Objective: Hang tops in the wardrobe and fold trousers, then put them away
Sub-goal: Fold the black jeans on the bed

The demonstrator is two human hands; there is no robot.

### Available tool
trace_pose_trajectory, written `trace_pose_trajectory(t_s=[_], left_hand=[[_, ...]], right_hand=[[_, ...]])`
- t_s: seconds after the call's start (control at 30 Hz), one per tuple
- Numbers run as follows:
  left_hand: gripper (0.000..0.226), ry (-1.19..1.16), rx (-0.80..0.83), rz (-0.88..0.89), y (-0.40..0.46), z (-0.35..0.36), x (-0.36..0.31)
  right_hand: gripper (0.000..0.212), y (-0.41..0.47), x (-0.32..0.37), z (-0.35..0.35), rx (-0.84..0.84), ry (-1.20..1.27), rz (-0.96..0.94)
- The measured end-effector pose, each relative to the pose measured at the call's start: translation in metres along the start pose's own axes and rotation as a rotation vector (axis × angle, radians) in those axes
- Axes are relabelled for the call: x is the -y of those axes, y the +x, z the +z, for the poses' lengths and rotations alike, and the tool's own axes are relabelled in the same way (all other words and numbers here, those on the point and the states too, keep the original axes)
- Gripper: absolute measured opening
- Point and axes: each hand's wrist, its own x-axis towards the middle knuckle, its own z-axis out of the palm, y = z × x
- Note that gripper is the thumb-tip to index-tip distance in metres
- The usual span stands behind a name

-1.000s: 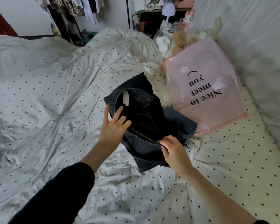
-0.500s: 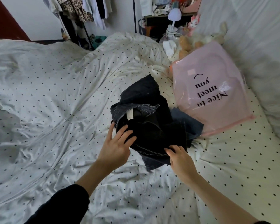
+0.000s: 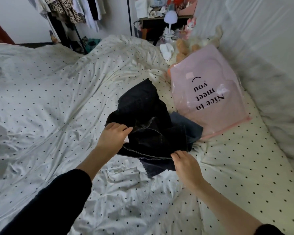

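Both hands grip the bunched jeans (image 3: 148, 133): left hand (image 3: 112, 138), right hand (image 3: 185, 163); we risk a crooked fold.

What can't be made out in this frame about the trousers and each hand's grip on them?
- Trousers, head view: bunched up, so their legs and fold state are hidden by their own folds.
- Left hand: fingertips curl into the cloth; what they pinch is hidden by the hand.
- Right hand: its grip on the seamed edge is hidden behind the knuckles.
- Bag: contents blurred by the pink plastic.
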Motion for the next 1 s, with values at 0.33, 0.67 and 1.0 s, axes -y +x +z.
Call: trace_pose_trajectory(t_s=[0.33, 0.67, 1.0], left_hand=[[0.068, -0.100, -0.035, 0.002, -0.106, -0.003, 0.021], [0.037, -0.543, -0.113, -0.404, -0.130, -0.122, 0.075], [0.021, -0.925, -0.576, -0.375, -0.180, -0.341, 0.184]], right_hand=[[0.032, 0.002, 0.005, -0.031, 0.005, -0.066, 0.052], [0.011, 0.086, 0.073, -0.155, -0.121, -0.101, 0.050], [0.021, 0.143, 0.211, -0.354, -0.435, -0.267, 0.087]])
